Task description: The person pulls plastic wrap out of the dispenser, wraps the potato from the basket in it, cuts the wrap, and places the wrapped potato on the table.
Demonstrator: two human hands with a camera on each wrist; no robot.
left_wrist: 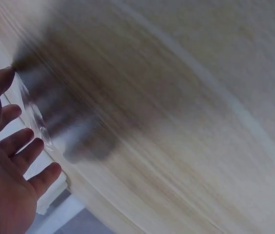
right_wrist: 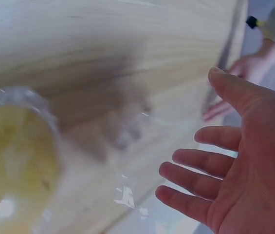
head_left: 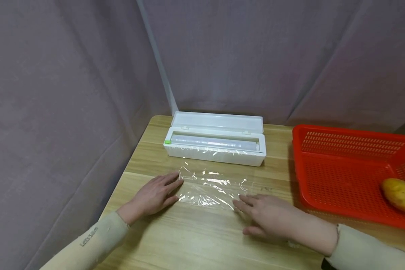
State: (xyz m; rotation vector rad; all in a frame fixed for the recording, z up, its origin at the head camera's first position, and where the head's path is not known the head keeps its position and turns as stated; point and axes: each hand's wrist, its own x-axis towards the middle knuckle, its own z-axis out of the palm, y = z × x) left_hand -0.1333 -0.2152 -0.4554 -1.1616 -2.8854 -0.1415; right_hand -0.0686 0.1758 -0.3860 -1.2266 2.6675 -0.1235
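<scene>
A sheet of clear cling film (head_left: 210,187) lies on the wooden table, stretching from the front of a white dispenser box (head_left: 216,159). The box's lid is raised, and a film roll (head_left: 214,142) shows inside. At the film's left edge my left hand (head_left: 155,193) touches it with spread fingers; its thumb is at the film in the left wrist view. My right hand (head_left: 266,213) has its fingertips at the film's near right corner, fingers extended and loosely apart. In the right wrist view, a yellow rounded thing in clear film (right_wrist: 18,161) appears beside that hand.
On the right stands a red perforated basket (head_left: 341,210) with a yellow oval fruit (head_left: 399,195) in it. A small green piece (head_left: 167,142) sits at the dispenser's left end. Grey curtains (head_left: 239,56) hang behind and to the left of the table.
</scene>
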